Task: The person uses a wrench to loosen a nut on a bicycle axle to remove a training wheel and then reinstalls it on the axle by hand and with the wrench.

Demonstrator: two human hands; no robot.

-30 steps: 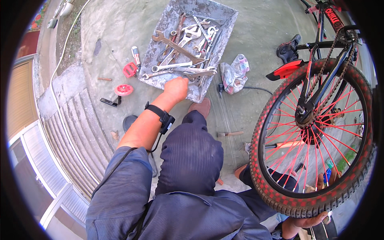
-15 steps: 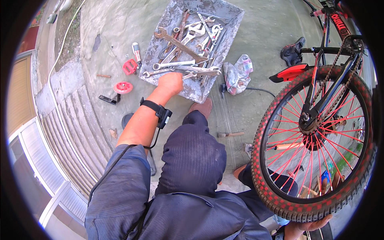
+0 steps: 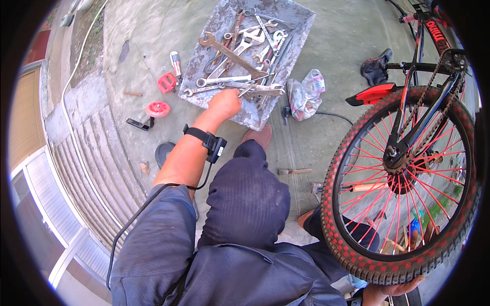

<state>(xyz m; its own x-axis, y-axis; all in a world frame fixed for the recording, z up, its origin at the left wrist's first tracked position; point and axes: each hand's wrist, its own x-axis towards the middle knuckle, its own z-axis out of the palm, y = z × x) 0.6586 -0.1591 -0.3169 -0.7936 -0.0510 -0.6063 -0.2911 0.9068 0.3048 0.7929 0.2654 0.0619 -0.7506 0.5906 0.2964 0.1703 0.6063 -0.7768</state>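
Note:
My left hand [image 3: 225,104] is closed at the near edge of a worn metal tray [image 3: 252,120]. A slim metal tool [image 3: 247,90] sticks out of its fingers, its kind not clear. Wrenches lie heaped in the tray, among them a large rusty open-end wrench [image 3: 232,55], a silver adjustable wrench [image 3: 248,41] and a combination wrench [image 3: 224,80]. At the lower right my right hand [image 3: 390,290] grips the tyre of a bicycle wheel [image 3: 334,224] from below. That wheel has a red-and-black checked tyre and red spokes. Part of the right hand is hidden behind the tyre.
Left of the tray lie a screwdriver [image 3: 175,63], a red pedal [image 3: 167,82], a small red wheel [image 3: 157,109] and a black bracket [image 3: 140,124]. To its right are a plastic bag [image 3: 306,95] and a hammer [image 3: 295,171]. The bicycle's saddle [image 3: 376,67] rests near the ground.
My left hand has moved slightly right over the tray's near edge, and the slim tool at its fingers now points more up and right. My right hand stays on the tyre.

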